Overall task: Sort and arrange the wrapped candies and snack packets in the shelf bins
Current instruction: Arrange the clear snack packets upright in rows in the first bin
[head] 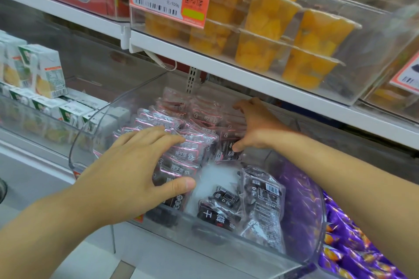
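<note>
Snack packets [181, 142] stand in rows inside the clear plastic bin [249, 249], both hands among them.

Left hand [133, 165] lies on the left row in the bin, fingers spread and slightly bent over the packet tops, thumb pressing the front packet. Right hand [254, 127] reaches deeper into the bin, fingers stretched along the rear packets, thumb touching a dark packet [226, 149]; whether it pinches is unclear. Packets are glossy, crinkled, pink-edged and dark inside. Near the bin's curved front wall, bare white floor [215, 179] shows beside loose packets [260, 197] lying tilted. Right of the bin lie shiny purple wrapped candies [353, 249]; left of it, juice cartons [45, 70]; above it, a shelf edge [249, 79] under clear fruit cups [272, 18].
</note>
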